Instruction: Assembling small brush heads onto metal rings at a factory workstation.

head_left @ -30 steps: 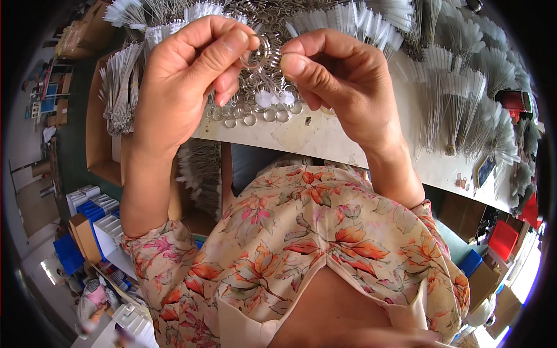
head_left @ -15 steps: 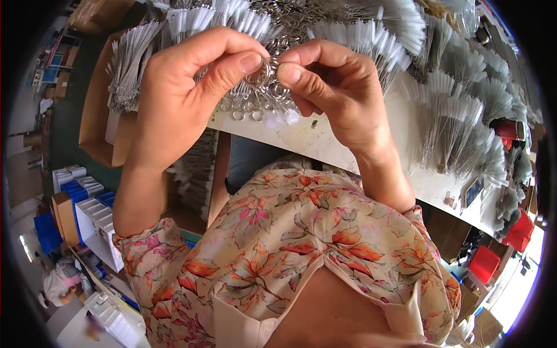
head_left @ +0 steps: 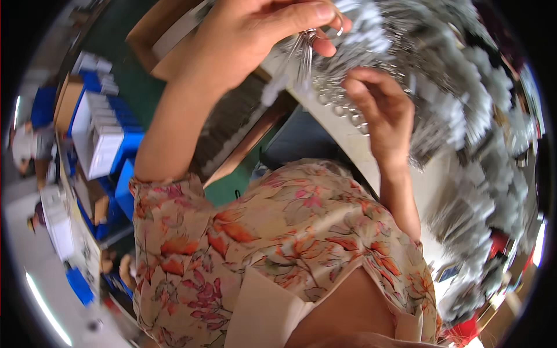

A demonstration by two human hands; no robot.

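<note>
Apparently gathering wire brushes (head_left: 305, 53) and a ring (head_left: 340, 29), your left hand (head_left: 243, 40) grips both; your right hand (head_left: 380, 107) looks empty; moving needs steadiness.

The shirt (head_left: 278, 214) across the lower middle is cream with orange and pink flowers, its collar (head_left: 264, 307) plain cream. At top centre, the wires (head_left: 305, 57) are silvery; at right, the brushes (head_left: 464, 197) greyish white; at upper left, the floor (head_left: 134, 87) dark green.

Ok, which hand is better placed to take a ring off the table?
Probably the right hand: it appears empty, near those rings, while the left hand holds a ring and wires.
</note>
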